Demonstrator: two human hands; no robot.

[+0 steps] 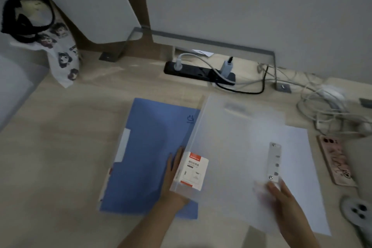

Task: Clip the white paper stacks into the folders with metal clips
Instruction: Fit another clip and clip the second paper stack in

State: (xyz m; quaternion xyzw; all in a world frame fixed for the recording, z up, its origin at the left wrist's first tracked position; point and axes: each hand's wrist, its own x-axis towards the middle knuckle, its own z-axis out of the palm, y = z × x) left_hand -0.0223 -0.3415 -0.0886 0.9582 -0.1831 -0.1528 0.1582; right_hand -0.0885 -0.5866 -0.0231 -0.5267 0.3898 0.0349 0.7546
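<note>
A blue folder (149,153) lies shut on the wooden desk at centre left. A translucent white folder (227,139) overlaps its right edge, with a red and white label (193,173) near its spine and a metal clip (274,162) showing through its cover. White paper (300,169) lies under it at the right. My left hand (174,177) holds the translucent folder's spine edge, partly behind it. My right hand (281,201) grips the folder's cover just below the metal clip. The picture is blurred by motion.
A black power strip (199,72) with plugs and a tangle of cables (326,106) lie along the back of the desk. A phone in a pink case (336,159) rests at the right. A printed bag (62,54) with a black headband stands at the back left.
</note>
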